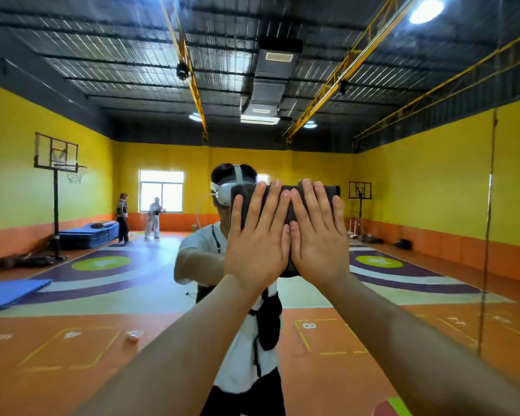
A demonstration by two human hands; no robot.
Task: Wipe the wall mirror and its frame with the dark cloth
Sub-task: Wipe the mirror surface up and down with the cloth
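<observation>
**Cloth pressed flat on the glass: the wiping step is in hand**

Both arms reach straight forward at about head height. The dark cloth (333,191) lies spread against the wall mirror (102,205), covering the face of the person's own reflection. The left hand (257,235) and right hand (315,232) lie side by side on it, their inner edges touching. All fingers are straight and slightly fanned, pressing the cloth to the glass, not curled round it. Only the cloth's top strip, corners and a little of its lower edge show past the hands.

This looks like the pane-wiping step, mid-mirror, with most of the glass and the frame probably not yet covered. The next move likely calls for even palm pressure while sliding the cloth in overlapping passes, keeping it from bunching or slipping down. A thin vertical line (490,205) runs down the right side; I cannot tell whether it is the frame or a joint between panes.
</observation>
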